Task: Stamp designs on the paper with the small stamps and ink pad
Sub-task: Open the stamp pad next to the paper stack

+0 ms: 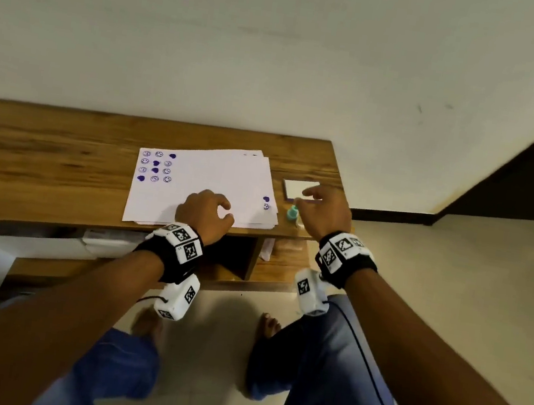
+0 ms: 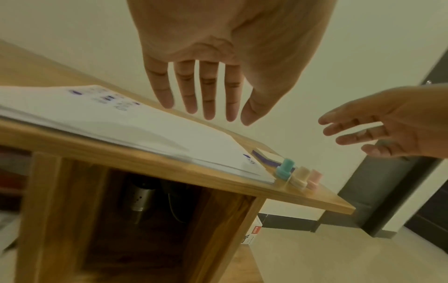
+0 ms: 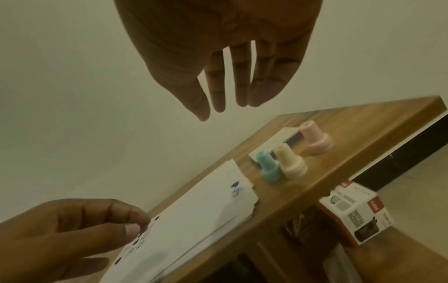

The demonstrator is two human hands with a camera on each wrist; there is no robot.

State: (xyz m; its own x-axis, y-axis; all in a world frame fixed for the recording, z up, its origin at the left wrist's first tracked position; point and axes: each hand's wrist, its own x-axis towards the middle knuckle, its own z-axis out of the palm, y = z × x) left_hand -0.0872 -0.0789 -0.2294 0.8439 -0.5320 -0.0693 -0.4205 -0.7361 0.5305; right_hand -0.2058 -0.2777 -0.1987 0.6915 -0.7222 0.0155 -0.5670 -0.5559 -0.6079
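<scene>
While my right hand point(image 1: 320, 209) hovers empty, fingers loosely spread, three small stamps point(image 3: 288, 155) stand at the table's point(image 1: 44, 152) right front corner, beside the paper point(image 1: 214, 178): light, rigid, probably plastic; pinch the narrow neck. My left hand point(image 1: 205, 209), relaxed, holds nothing.

left hand point(image 1: 205, 212) loosely spread, palm down; right hand point(image 1: 324, 210) likewise

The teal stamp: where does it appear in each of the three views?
Head: teal stamp right of the paper, beside the right hand.
Left wrist: lower right, at the table edge.
Right wrist: centre right.
Shared landmark: the ink pad just behind it.
</scene>
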